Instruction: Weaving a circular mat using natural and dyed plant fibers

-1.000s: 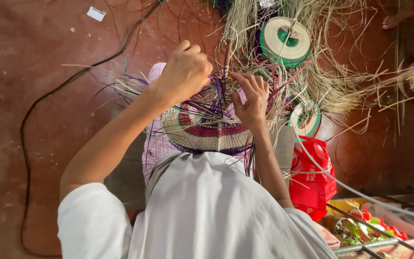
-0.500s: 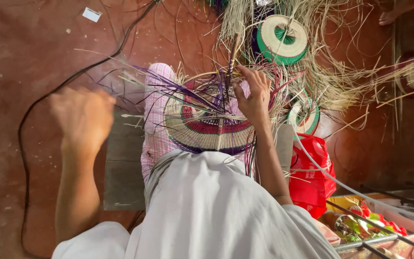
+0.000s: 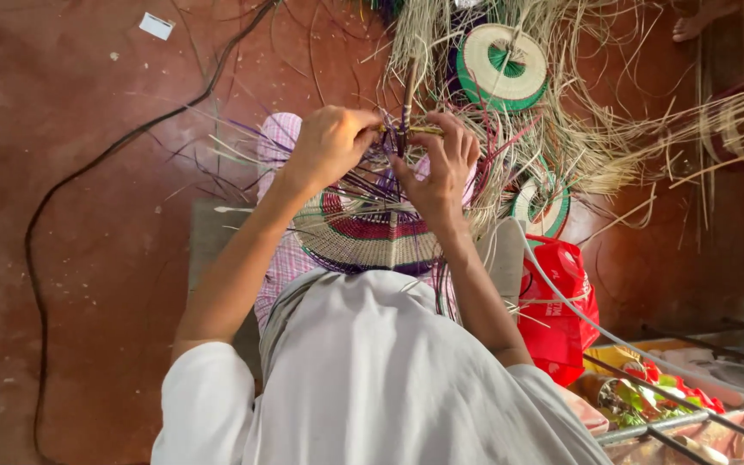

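Floor: red-brown floor (image 3: 88, 215), a black cable (image 3: 71, 185) curving across it at 9 o'clock from the hands.
Paper scrap: small white scrap (image 3: 156, 25) at 10 o'clock, well apart from the work.
Left hand: left hand (image 3: 331, 145) curled narrow, fingers pinching straw strands (image 3: 415, 130) at the basket's upper edge.
Work piece: part-woven basket (image 3: 368, 237), banded tan, red, green and purple, resting on the lap, touching both hands, loose purple strands fanning out.
Right hand: right hand (image 3: 441, 172) narrow, fingertips gripping the same strands, palm against the basket.
Finished pieces: green-and-cream woven disc (image 3: 503, 67) at 1 o'clock amid loose straw.
Bag: red plastic bag (image 3: 557, 306) at 4 o'clock.
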